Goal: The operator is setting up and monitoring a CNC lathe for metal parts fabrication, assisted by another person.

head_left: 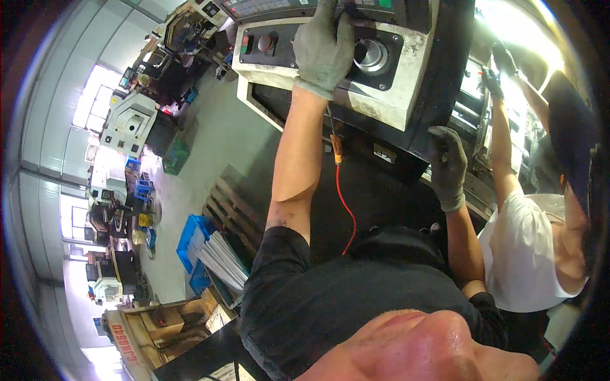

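My left hand [324, 44], in a grey work glove, lies on a white and black machine control panel [394, 101], its fingers reaching up to the keypad at the top. A round metal knob [372, 56] sits just right of it, and a red button [267, 43] is to its left. My right hand [448, 162], also gloved, grips the lower edge of the panel's black housing [445, 76]. An orange-handled tool [337, 149] hangs below the panel on a red cord [346, 209] between my arms.
A co-worker in a white shirt [527, 247] stands at my right, with both gloved hands [499, 70] raised into the machine. On the floor to the left are a wooden pallet [235, 203] and a blue crate [190, 238] with stacked white sheets [222, 257]. More machines [130, 124] stand beyond.
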Demonstrator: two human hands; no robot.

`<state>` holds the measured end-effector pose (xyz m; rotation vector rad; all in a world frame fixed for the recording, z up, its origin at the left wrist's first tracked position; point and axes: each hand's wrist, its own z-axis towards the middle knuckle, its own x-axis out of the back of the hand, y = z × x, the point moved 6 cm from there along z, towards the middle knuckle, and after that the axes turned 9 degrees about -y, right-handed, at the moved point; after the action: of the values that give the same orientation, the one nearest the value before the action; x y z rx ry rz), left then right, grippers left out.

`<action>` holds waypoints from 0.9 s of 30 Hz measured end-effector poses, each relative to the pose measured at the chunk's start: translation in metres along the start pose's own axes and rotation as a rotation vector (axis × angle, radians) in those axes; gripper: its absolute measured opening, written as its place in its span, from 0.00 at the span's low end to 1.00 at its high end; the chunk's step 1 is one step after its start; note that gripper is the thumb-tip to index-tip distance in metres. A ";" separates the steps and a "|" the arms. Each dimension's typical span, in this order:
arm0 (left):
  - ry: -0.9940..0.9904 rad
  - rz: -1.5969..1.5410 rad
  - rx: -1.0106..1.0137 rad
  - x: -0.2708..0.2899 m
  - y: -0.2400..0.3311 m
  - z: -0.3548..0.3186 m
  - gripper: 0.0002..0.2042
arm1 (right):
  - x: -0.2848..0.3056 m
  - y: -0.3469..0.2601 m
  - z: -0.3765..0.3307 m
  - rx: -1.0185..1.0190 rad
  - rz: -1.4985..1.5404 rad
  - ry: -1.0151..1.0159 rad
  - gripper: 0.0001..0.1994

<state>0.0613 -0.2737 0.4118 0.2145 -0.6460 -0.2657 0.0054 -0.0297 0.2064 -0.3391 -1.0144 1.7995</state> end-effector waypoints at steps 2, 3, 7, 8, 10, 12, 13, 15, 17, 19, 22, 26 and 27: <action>-0.001 0.009 -0.031 -0.006 0.000 0.001 0.23 | -0.003 -0.008 0.001 0.062 -0.140 -0.028 0.14; 0.013 -0.031 -0.023 -0.008 -0.004 0.002 0.23 | -0.003 -0.009 0.001 0.059 -0.144 -0.024 0.14; -0.075 0.018 0.200 -0.008 0.005 0.006 0.22 | -0.001 -0.018 0.002 0.113 -0.204 -0.040 0.12; -0.079 0.015 0.197 -0.009 0.005 0.006 0.22 | 0.000 -0.019 0.001 0.134 -0.219 -0.036 0.12; -0.018 -0.012 0.121 -0.009 0.009 0.008 0.21 | 0.000 -0.012 -0.002 0.117 -0.208 -0.034 0.12; -0.028 -0.050 0.131 -0.006 0.010 0.010 0.21 | 0.001 -0.011 0.000 0.092 -0.200 -0.028 0.11; -0.042 -0.092 0.143 -0.010 0.008 0.011 0.21 | 0.001 -0.012 0.002 0.078 -0.190 -0.037 0.11; 0.095 -0.010 -0.107 -0.008 -0.007 0.004 0.22 | -0.003 -0.016 0.005 0.133 -0.180 -0.041 0.11; -0.032 -0.198 0.056 -0.015 -0.001 0.010 0.22 | 0.000 -0.006 0.003 0.045 -0.163 -0.047 0.11; -0.068 -0.230 0.074 -0.019 0.000 0.012 0.22 | -0.001 0.001 0.003 0.028 -0.118 -0.040 0.12; -0.048 -0.278 0.038 -0.020 -0.004 0.012 0.22 | -0.001 -0.001 0.004 -0.019 -0.131 -0.072 0.12; 0.031 -0.071 0.005 -0.015 -0.001 0.009 0.21 | -0.001 -0.004 0.004 0.063 -0.188 -0.068 0.12; 0.003 0.001 0.068 -0.014 0.004 0.009 0.21 | 0.000 0.000 0.001 0.067 -0.183 -0.046 0.12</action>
<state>0.0452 -0.2669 0.4122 0.2797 -0.6525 -0.2427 0.0046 -0.0300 0.2077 -0.1593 -0.9821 1.6780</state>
